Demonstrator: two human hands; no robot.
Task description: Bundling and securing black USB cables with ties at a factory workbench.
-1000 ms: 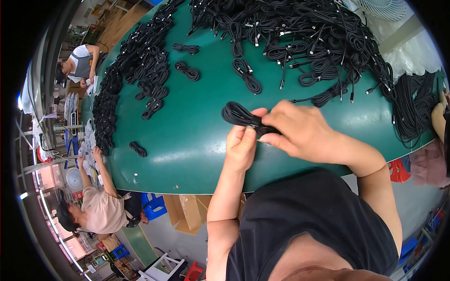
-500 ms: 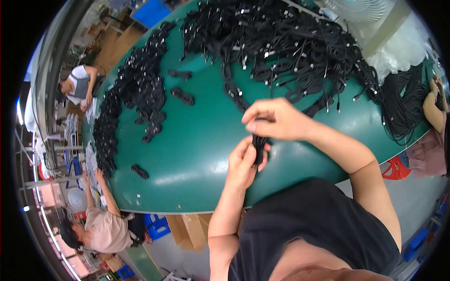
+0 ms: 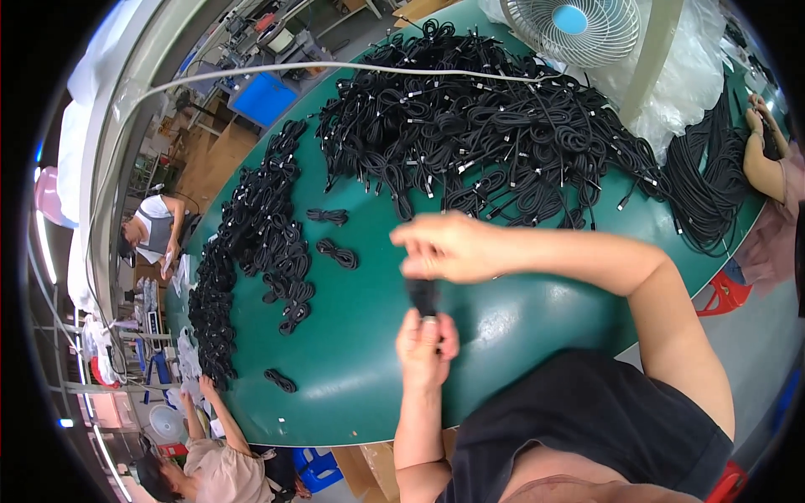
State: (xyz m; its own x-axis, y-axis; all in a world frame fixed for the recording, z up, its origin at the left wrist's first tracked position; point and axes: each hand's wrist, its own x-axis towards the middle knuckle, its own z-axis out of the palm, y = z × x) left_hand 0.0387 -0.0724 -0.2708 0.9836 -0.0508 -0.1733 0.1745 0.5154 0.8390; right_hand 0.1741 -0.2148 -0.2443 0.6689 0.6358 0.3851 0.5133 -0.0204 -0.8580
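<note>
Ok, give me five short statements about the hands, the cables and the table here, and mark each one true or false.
1. Both hands hold one black cable bundle. True: the left hand grips it from below, the right hand from above.
2. The table is red. False: it is green.
3. A big pile of loose black cables lies beyond the hands. True.
4. The fan stands at the table's near edge, beside the person's body. False: it is at the far side, behind the pile.
5. The rows of coiled bundles lie to the person's right. False: they lie to the left.
</note>
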